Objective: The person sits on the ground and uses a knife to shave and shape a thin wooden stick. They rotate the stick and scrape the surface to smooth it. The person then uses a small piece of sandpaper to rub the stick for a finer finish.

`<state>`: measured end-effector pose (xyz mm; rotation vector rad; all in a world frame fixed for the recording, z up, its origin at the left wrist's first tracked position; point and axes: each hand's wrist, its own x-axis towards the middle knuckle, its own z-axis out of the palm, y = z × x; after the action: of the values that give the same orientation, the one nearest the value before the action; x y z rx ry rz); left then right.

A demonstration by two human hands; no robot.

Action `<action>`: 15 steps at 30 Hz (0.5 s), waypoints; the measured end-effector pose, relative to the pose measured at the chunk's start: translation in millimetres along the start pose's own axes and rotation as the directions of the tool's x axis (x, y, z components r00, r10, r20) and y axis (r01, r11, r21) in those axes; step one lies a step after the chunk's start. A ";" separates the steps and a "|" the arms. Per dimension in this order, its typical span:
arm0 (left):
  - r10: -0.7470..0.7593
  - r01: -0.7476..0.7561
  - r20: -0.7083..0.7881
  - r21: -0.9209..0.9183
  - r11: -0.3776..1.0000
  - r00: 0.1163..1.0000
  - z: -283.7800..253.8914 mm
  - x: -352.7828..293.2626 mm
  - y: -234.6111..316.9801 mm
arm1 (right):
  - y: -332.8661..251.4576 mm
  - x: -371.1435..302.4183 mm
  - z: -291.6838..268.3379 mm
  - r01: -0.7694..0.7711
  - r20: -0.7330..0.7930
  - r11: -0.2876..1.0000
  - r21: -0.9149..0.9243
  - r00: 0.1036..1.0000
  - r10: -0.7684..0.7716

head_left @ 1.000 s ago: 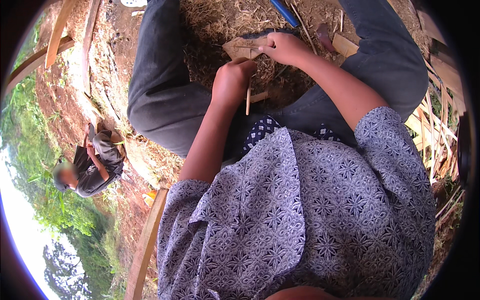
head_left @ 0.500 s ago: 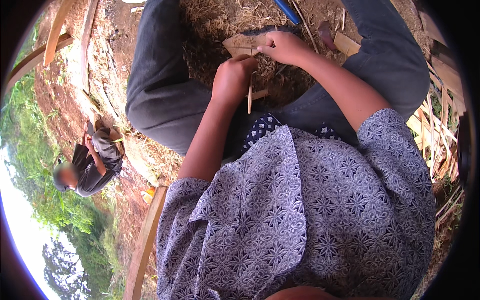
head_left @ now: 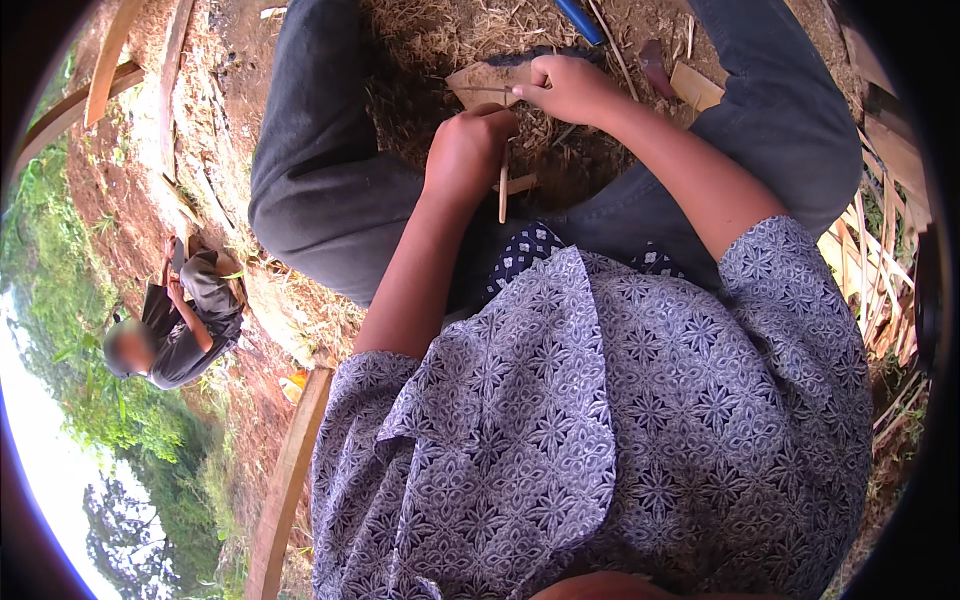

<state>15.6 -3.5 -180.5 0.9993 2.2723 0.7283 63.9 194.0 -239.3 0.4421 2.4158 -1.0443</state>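
Observation:
Between my bent legs, my left hand (head_left: pixel 470 145) is closed round a thin pale wooden stick (head_left: pixel 503 185), whose lower end sticks out below the fist toward my lap. Just right of it and a little farther off, my right hand (head_left: pixel 568 92) is closed, thumb and fingers pinched together. A narrow dark strip (head_left: pixel 490 89) meets its fingertips; what the fingers grip is mostly hidden. Beneath both hands lies a flat, light-brown piece of wood (head_left: pixel 470 78) with a dark far edge. The two hands nearly touch.
Shavings (head_left: pixel 440 30) cover the ground ahead. A blue tube-like thing (head_left: pixel 578 20) lies beyond my right hand, near a flat wood offcut (head_left: pixel 695 87). Split strips (head_left: pixel 865 265) are heaped at the right. At the left are a long plank (head_left: pixel 290 480) and a seated person (head_left: pixel 180 320).
Both hands keep nearly the same place and hold. The stick's lower end has shifted very slightly; the view itself has moved a little.

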 end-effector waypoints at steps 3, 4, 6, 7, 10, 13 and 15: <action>0.003 -0.003 -0.011 -0.015 1.000 1.000 0.4 -0.3 0.6 | -3.4 -2.8 -5.9 -0.017 0.033 1.000 -0.023 0.999 0.018; 0.013 -0.014 -0.025 -0.023 1.000 1.000 0.5 -0.2 2.1 | -3.4 -3.2 -7.2 -0.034 0.038 0.999 -0.034 0.999 0.035; 0.018 -0.019 -0.035 -0.027 0.999 0.999 0.2 -1.9 2.9 | 2.0 -2.1 -7.4 -0.052 0.028 0.998 -0.023 0.998 0.053; 0.014 -0.015 -0.032 -0.025 1.000 0.999 0.3 -2.3 2.6 | 4.1 -1.1 -7.1 -0.062 0.022 0.998 -0.017 0.998 0.062; 0.024 -0.025 -0.047 -0.025 0.999 0.999 2.6 -1.9 2.3 | 9.4 0.1 0.3 -0.068 -0.033 0.997 -0.045 0.997 0.067; 0.025 -0.025 -0.026 -0.005 1.000 0.999 -0.3 1.2 0.9 | 4.1 2.3 -1.7 -0.028 -0.030 0.999 0.034 0.999 0.029; 0.020 -0.020 -0.008 -0.001 1.000 1.000 -0.3 1.3 0.5 | -1.8 1.4 -5.1 -0.015 0.035 1.000 -0.007 0.999 0.015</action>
<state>14.9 -2.3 -180.3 1.0211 2.2717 0.7435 60.4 196.7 -235.9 0.4350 2.3813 -1.0288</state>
